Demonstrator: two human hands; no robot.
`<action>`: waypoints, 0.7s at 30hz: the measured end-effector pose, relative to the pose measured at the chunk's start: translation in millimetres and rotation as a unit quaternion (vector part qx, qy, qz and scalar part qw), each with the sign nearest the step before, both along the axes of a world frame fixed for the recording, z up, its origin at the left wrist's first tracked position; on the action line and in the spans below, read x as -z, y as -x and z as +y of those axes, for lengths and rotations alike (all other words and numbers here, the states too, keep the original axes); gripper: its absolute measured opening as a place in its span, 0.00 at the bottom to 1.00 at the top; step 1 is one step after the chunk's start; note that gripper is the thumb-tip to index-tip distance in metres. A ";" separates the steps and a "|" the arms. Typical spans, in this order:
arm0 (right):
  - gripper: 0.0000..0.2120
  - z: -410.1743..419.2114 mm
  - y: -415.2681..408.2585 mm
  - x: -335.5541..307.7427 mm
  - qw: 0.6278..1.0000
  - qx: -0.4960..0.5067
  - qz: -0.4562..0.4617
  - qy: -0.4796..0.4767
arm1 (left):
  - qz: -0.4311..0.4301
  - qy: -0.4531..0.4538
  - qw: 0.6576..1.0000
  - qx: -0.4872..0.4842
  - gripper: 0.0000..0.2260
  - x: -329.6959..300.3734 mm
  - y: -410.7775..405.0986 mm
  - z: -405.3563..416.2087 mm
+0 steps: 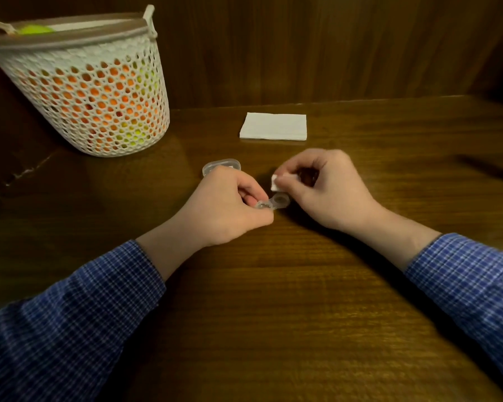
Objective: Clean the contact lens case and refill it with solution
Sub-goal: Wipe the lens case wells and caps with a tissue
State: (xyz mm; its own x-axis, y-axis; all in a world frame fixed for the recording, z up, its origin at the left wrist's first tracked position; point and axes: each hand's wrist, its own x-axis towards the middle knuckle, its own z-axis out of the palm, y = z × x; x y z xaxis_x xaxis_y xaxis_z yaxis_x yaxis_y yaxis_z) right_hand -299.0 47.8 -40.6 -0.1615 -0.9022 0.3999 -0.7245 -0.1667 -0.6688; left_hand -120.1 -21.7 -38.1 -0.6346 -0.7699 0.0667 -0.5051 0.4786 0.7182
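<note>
- Pinched between thumb and forefinger, my left hand keeps a narrow grip on the left well of the clear contact lens case, holding it just above the wooden bench.
- At the far left of the bench stands a white lattice basket with a brown rim; orange and yellow-green shapes show through its holes, and something yellow-green peeks over the rim.
- Just beyond my left knuckles lies a clear plastic lid or tray, partly hidden by my hand; I cannot tell what it holds.
- The case lies roughly level between my two hands, its open right well facing up and free of my fingers.
- Farther back, near the wooden wall, a folded white napkin lies flat on the bench, well apart from my hands.
- My right hand is curled in a tight grip around a small wad of white tissue, with the wad poking out past my fingertips just above the open right well; I cannot tell whether it touches the case.
- Both my forearms wear blue checked sleeves and come in from the lower corners.
</note>
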 end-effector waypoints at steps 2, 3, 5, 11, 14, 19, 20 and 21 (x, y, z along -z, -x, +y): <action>0.04 0.4 6.2 -3.8 0.993 0.045 -0.096 0.048 | 0.003 -0.001 1.000 -0.006 0.08 2.2 0.8 0.7; 0.03 1.8 12.1 -7.5 0.984 0.057 -0.158 0.054 | 0.004 0.002 1.000 -0.013 0.08 3.4 0.7 1.2; 0.02 5.2 31.2 -15.2 0.966 0.068 -0.246 0.038 | -0.002 0.021 0.999 -0.028 0.07 5.4 -0.4 2.6; 0.03 6.4 96.0 -19.9 0.968 0.102 -0.178 -0.146 | -0.027 0.086 0.994 -0.061 0.11 4.5 -1.5 6.6; 0.03 2.9 94.8 -14.7 0.977 0.056 -0.092 -0.186 | -0.034 0.115 0.990 -0.071 0.17 3.7 -1.1 9.2; 0.02 6.7 87.4 -19.6 0.983 0.016 -0.052 -0.173 | 0.020 0.157 0.983 -0.092 0.15 0.0 -0.4 18.7; 0.02 7.8 87.0 -22.0 0.983 0.010 -0.048 -0.180 | 0.040 0.160 0.982 -0.091 0.14 -1.1 0.2 21.4; 0.02 8.9 85.8 -24.6 0.980 -0.004 -0.045 -0.192 | 0.056 0.161 0.982 -0.085 0.13 -1.8 0.9 24.7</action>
